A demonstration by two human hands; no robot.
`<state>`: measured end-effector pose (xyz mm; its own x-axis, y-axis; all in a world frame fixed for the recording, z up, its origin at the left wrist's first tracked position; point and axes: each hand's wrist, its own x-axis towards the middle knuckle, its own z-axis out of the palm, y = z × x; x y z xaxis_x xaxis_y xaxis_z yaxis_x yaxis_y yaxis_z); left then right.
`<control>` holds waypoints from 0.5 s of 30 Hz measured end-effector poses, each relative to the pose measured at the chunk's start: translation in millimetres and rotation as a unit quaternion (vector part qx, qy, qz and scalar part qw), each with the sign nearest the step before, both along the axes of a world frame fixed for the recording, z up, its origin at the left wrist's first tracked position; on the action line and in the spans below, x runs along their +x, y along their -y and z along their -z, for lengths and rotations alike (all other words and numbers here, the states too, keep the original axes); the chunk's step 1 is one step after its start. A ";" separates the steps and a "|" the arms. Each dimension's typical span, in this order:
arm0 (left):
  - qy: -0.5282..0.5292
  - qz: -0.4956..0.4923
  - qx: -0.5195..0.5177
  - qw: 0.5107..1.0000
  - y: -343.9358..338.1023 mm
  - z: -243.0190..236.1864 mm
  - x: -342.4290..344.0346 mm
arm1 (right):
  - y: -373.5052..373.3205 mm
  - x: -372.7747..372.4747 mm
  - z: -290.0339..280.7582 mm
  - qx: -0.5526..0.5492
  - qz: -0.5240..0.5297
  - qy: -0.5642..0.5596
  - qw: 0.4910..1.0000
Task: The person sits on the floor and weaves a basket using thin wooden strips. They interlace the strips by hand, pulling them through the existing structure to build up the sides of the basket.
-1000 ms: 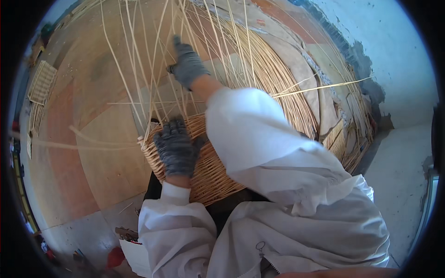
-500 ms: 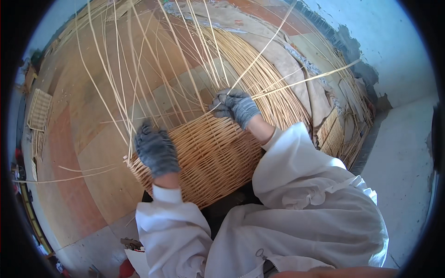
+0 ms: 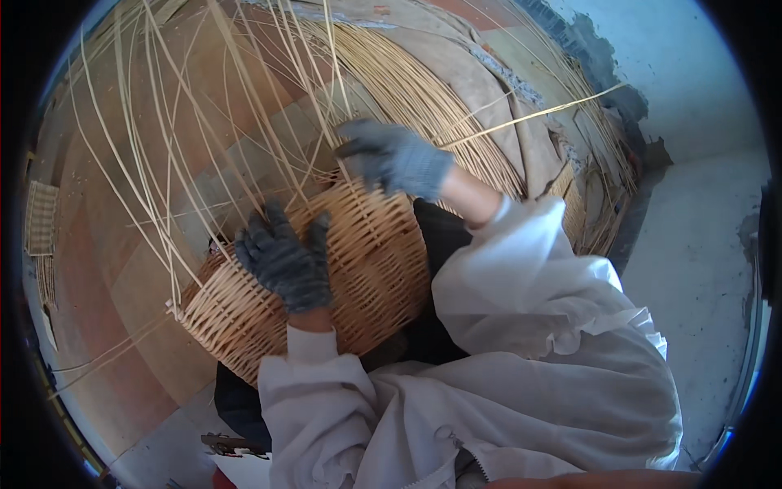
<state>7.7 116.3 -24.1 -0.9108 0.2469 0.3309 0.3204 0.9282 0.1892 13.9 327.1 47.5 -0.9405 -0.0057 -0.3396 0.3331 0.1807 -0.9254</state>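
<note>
A partly woven wicker basket [image 3: 358, 244] of tan willow rests across my lap, its side toward me. Long upright willow rods [image 3: 236, 98] rise from its far edge and fan out away from me. My left hand [image 3: 285, 257], in a grey knit glove, lies on the basket's woven wall near the upper edge, fingers spread and thumb apart. My right hand [image 3: 399, 161], gloved alike, hovers at the basket's right far corner beside the uprights. Its fingers are stretched leftward and blurred, with nothing visibly held in them.
A large bundle of loose willow rods [image 3: 423, 90] lies on the floor beyond, next to a grey-brown cloth [image 3: 497, 122]. One pale rod [image 3: 538, 116] sticks out to the upper right. A small woven panel [image 3: 41, 216] stands far left; a peeling wall [image 3: 684, 90] rises at right.
The basket has shifted left and turned somewhat. My right hand has left the rod it held and moved leftward and up. My left hand has opened, its fingers now spread on the weave.
</note>
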 end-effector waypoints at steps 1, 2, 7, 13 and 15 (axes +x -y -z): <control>0.037 -0.001 0.007 0.999 -6.7 -2.4 -1.3 | 18.7 -12.7 0.2 0.208 -0.100 0.017 0.973; 0.070 -0.015 -0.026 0.997 3.5 -17.8 1.4 | 45.8 -29.5 -0.6 0.391 -0.215 0.019 0.895; 0.180 -0.061 -0.109 0.976 -6.7 -35.3 -5.5 | -9.2 -19.0 -10.9 -0.056 0.158 -0.148 0.975; 0.134 0.174 0.047 0.974 -47.7 -22.0 -2.1 | -60.1 -5.9 17.1 0.221 0.112 0.072 0.966; 0.157 0.149 -0.069 0.974 -80.0 -40.3 6.0 | -100.3 -41.0 71.0 0.633 -0.065 0.094 0.766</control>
<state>13.8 196.3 16.2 -0.8431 0.5377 -0.0076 0.5256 0.8268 0.2004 -27.1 427.4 -23.5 -0.8937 0.3513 -0.2793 0.3427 0.9360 0.0807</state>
